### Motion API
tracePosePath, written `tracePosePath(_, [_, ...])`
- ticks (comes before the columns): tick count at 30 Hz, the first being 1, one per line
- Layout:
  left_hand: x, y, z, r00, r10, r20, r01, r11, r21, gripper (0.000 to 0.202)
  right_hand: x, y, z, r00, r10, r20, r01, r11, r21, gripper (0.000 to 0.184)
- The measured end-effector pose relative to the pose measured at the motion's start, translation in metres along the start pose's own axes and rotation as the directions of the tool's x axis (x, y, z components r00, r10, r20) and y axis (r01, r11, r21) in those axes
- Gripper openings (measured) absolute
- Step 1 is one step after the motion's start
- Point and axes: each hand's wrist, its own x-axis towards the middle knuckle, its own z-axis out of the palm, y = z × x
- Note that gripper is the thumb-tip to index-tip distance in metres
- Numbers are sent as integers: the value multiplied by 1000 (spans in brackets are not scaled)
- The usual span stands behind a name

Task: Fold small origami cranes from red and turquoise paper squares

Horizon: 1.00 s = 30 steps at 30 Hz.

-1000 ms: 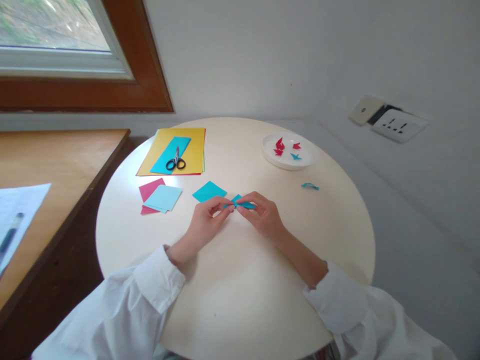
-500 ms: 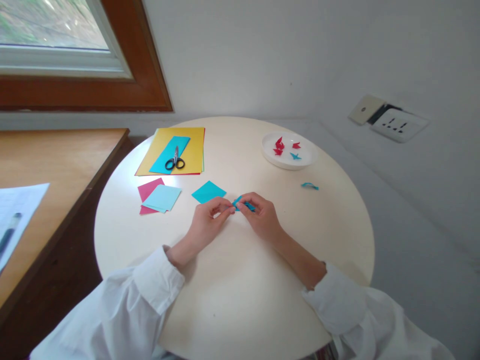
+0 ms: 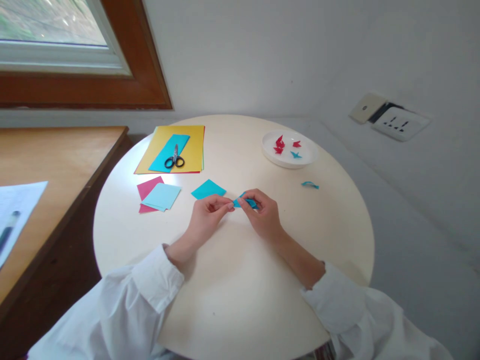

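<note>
Both my hands meet over the middle of the round cream table [image 3: 232, 300]. My left hand [image 3: 205, 220] and my right hand [image 3: 262, 212] pinch a small folded teal paper piece [image 3: 245, 201] between their fingertips, just above the tabletop. A flat teal paper square [image 3: 208, 189] lies right behind my left hand. White sleeves cover both my forearms.
Scissors [image 3: 175, 159] rest on a teal strip atop yellow sheets [image 3: 189, 150] at the back left. Pink and light blue squares [image 3: 160, 196] lie near them. A white plate [image 3: 290, 160] holds small red and teal folded figures. A teal scrap [image 3: 309, 185] lies to the right. A wooden desk [image 3: 56, 165] stands left.
The folded teal piece has been pressed smaller between my fingertips, and my right hand has turned slightly over it. Both hands stay in the same spot.
</note>
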Motion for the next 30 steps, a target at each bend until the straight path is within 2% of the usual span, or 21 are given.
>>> tracePosePath(11, [0,2,1,998,-60,2,60,995,-79,16,0,-2,4,999,-31,-25,29,997,-77,12])
tracePosePath(20, [-1,2,2,974,-224,31,220,908,-358,21,0,-2,0,995,-78,-66,69,989,-127,12])
tracePosePath(25, [-1,5,1,971,-210,111,238,869,-434,23,1,2,-1,988,-134,-77,123,983,-140,11])
tracePosePath(30, [-1,3,2,977,-164,139,204,908,-366,21,1,2,1,974,-219,-53,208,966,-153,10])
